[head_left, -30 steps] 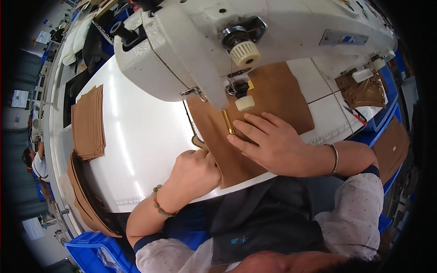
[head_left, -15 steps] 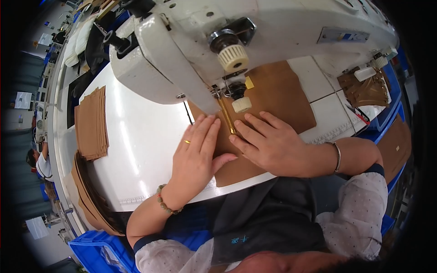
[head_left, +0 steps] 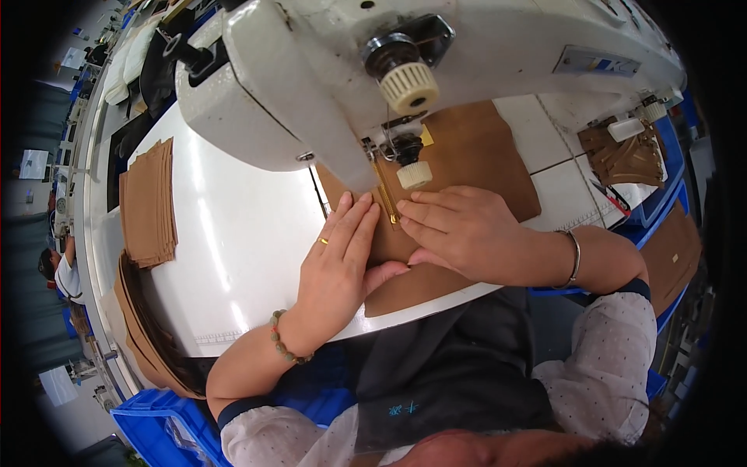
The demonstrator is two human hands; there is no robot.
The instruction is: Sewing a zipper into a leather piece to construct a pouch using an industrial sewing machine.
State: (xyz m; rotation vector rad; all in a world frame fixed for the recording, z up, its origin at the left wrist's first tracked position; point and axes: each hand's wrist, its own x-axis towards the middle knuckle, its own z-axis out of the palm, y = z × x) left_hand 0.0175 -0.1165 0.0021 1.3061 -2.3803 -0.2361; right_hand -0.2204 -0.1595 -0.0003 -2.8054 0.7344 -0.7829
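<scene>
A brown leather-like panel (head_left: 478, 159) lies under the head of a white sewing machine (head_left: 311, 93). Set into it is a gold zipper (head_left: 387, 194), running from the presser foot towards me, its pull at the near end. My left hand (head_left: 342, 253) rests flat on the panel's left part, fingers stretched beside the zipper, thumb pointing right. To the right of the zipper, my right hand (head_left: 459, 233) presses on the panel with its fingers extended. Both thumbs nearly meet below the zipper pull. The needle area is partly hidden by the machine head.
Stacked brown pieces (head_left: 148, 206) lie at the table's left, with larger curved brown sheets (head_left: 144, 335) near its left edge. At right, a blue bin (head_left: 673, 156) stands by small brown strips (head_left: 622, 156). Another blue bin (head_left: 167, 424) is at lower left. A person sits far left.
The zipper and panel have shifted slightly away from me, towards the machine. My right thumb has come out towards the left thumb, and my right fingers lie closer together.
</scene>
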